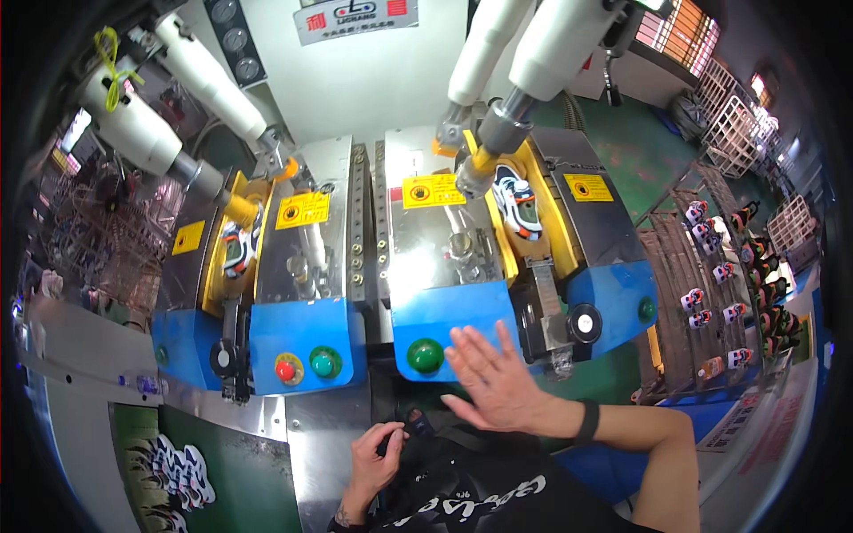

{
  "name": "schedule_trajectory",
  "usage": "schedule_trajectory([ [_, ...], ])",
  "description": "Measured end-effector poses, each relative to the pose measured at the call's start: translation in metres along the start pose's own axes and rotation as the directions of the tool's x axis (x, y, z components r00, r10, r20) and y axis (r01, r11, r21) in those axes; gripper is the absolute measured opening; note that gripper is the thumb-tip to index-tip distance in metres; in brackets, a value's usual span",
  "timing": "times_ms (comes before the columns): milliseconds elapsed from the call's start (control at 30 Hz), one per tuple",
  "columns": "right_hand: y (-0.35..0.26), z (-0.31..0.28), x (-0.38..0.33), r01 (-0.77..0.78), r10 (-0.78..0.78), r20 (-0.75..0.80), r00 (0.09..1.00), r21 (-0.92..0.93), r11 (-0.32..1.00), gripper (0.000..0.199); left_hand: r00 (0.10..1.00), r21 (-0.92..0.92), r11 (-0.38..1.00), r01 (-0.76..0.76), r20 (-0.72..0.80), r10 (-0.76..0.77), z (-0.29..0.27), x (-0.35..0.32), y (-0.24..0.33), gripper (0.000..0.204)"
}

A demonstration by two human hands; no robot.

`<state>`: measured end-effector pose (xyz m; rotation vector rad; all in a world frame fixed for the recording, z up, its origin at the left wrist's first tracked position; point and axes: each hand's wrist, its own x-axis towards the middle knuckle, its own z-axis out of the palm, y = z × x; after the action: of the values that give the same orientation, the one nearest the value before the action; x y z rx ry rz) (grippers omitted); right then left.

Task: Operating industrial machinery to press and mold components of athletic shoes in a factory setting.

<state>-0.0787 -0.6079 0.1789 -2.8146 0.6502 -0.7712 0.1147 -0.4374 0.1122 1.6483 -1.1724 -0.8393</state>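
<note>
My right hand is spread flat, fingers apart, beside the green push button on the blue front of the right-hand press. It holds nothing; I cannot tell whether it touches the panel. My left hand is lower, in front of my dark shirt, its fingers curled; whatever they might hold is hidden. A white, orange and dark sneaker sits between the yellow pads of the right-hand press, under a metal press arm. Another sneaker sits between the pads of the left-hand press.
A red button and a second green button are on the left press. Several soles or shoes lie in a green-floored bay at lower left. On the right stands a rack with several sneakers; wire cages stand behind.
</note>
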Motion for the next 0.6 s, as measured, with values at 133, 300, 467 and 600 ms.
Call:
schedule_trajectory([
  [133,-0.023,0.044,0.023,0.026,0.0,0.226,0.974,-0.109,0.994,0.061,0.997,0.019,0.997,0.075,0.026,-0.076,-0.017,-0.024,-0.017,0.012],
  [300,-0.058,0.06,0.035,0.047,0.011,0.249,0.968,-0.225,0.973,0.065,0.99,-0.044,0.992,0.117,-0.076,-0.12,-0.025,-0.05,-0.039,0.01],
  [467,-0.105,0.066,0.029,-0.029,0.0,0.224,0.974,0.124,0.992,0.062,0.995,0.011,1.0,0.01,-0.104,-0.009,-0.032,-0.056,-0.049,0.009],
  [600,-0.109,0.075,0.013,-0.153,0.059,0.306,0.95,0.294,0.943,0.048,0.992,-0.001,0.999,0.034,-0.123,-0.034,-0.033,-0.054,-0.052,0.01],
])
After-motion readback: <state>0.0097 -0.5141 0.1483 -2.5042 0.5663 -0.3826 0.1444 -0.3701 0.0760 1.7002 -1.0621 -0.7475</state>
